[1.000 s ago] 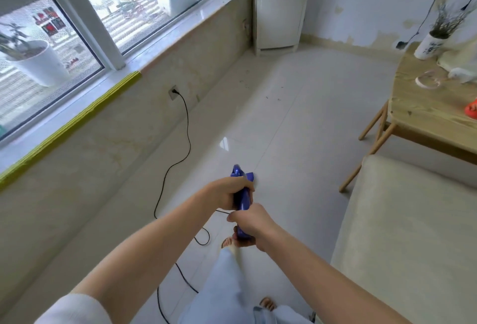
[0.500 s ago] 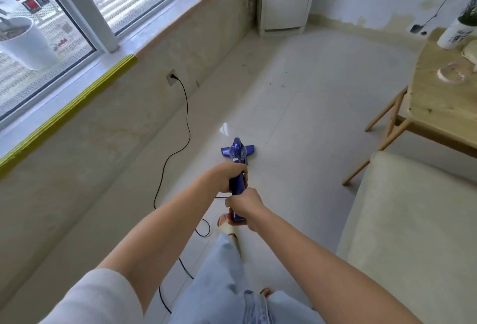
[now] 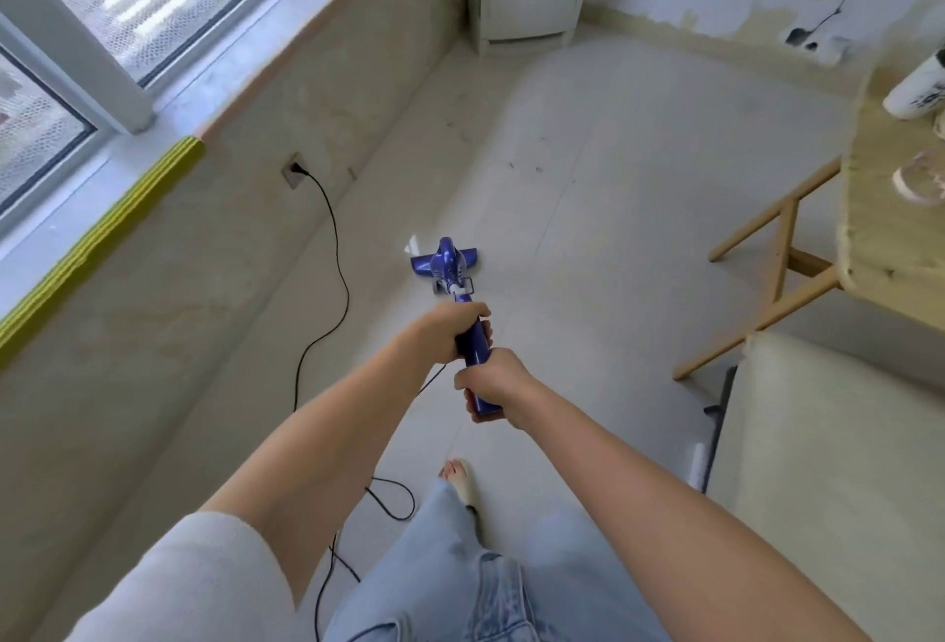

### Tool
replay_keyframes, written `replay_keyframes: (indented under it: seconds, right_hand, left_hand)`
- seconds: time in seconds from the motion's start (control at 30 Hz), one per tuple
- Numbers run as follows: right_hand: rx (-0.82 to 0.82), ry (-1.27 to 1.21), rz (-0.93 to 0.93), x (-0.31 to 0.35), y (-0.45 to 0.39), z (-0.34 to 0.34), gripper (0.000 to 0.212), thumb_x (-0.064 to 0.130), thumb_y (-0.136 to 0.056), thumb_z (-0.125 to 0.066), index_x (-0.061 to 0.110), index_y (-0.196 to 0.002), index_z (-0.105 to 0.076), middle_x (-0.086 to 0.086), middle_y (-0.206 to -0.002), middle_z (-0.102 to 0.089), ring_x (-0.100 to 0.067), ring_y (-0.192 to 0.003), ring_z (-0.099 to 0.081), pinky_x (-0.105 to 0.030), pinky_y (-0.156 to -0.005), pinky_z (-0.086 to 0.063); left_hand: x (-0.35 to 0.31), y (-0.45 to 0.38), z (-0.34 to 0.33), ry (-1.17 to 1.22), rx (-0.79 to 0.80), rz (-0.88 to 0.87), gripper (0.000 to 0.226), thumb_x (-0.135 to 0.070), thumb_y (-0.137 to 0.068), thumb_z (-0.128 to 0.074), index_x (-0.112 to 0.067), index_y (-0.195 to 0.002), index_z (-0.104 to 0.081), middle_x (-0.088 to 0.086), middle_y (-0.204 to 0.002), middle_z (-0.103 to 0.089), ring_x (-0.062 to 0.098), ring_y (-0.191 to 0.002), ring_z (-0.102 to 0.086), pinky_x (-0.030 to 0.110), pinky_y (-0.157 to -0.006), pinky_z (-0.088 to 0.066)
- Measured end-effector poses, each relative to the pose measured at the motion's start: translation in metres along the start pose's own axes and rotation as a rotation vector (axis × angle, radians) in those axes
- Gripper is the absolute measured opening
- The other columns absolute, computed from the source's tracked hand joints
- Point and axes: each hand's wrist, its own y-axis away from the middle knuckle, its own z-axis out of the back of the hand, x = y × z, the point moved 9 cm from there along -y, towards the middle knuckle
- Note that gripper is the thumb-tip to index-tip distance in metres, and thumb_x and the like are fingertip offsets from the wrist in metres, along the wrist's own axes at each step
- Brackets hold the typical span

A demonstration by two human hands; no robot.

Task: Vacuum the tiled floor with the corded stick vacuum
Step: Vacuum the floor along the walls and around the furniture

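Both hands wrapped round the vacuum (image 3: 473,334) handle, stacked along it. Left hand (image 3: 450,329) farther up the shaft, fingers curled fully round it; right hand (image 3: 491,383) nearer, fist closed over the handle's near end. No slack visible in either grip.

Vacuum's long axis running near to far, tilted slightly leftward toward the head (image 3: 444,263). Head flat on the floor (image 3: 588,242), directly beyond the left hand, roughly mid-room. Left hand the closer of the two to the head.

Cord (image 3: 335,242) plugged into the socket (image 3: 293,171) on the left wall, hanging down, trailing along the floor left of the shaft, looping near the foot (image 3: 457,475). Clear of the head at present.

Dark specks (image 3: 521,165) noted on the tiles beyond the head, far and slightly right. Judged: stroke under way; next push likely forward along the shaft's line, angled a touch right to reach the specks.

Risk, as judged: cord loop by the foot a possible snag or trip on stepping forward. Table (image 3: 890,211) leg and sofa (image 3: 818,462) well right of the head.
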Motion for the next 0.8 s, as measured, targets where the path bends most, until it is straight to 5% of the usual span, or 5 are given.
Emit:
replay_keyframes:
  seconds: [0.23,0.53,0.8]
  right_hand:
    - [0.017,0.063,-0.016,0.060,-0.050,0.011,0.032,-0.003,-0.084,-0.055,0.006,-0.115,-0.049,-0.007,-0.071,-0.051,-0.015,-0.053,-0.050,-0.020,-0.041,-0.046]
    - [0.060,0.167,-0.026,0.153,-0.132,0.061,0.018,-0.002,-0.084,-0.053,0.005,-0.100,-0.050,-0.007,-0.069,-0.051,-0.016,-0.052,-0.050,-0.022,-0.043,-0.048]
    - [0.127,0.239,-0.042,0.230,-0.190,0.085,0.024,-0.003,-0.083,-0.054,0.006,-0.104,-0.049,-0.009,-0.073,-0.054,-0.017,-0.053,-0.054,-0.025,-0.045,-0.051]
  left_hand:
    - [-0.064,-0.044,0.003,-0.001,-0.040,-0.012,0.014,-0.007,-0.095,-0.053,-0.006,-0.082,-0.045,0.007,-0.070,-0.052,0.016,-0.062,-0.051,0.031,-0.074,-0.048]
    - [-0.168,-0.106,-0.020,0.027,-0.139,-0.033,0.010,-0.006,-0.095,-0.050,-0.005,-0.087,-0.045,0.008,-0.069,-0.050,0.017,-0.060,-0.049,0.028,-0.058,-0.046]
    - [-0.246,-0.151,-0.022,0.011,-0.267,-0.028,0.009,-0.007,-0.092,-0.055,-0.002,-0.087,-0.049,0.009,-0.070,-0.054,0.020,-0.060,-0.052,0.030,-0.065,-0.050]
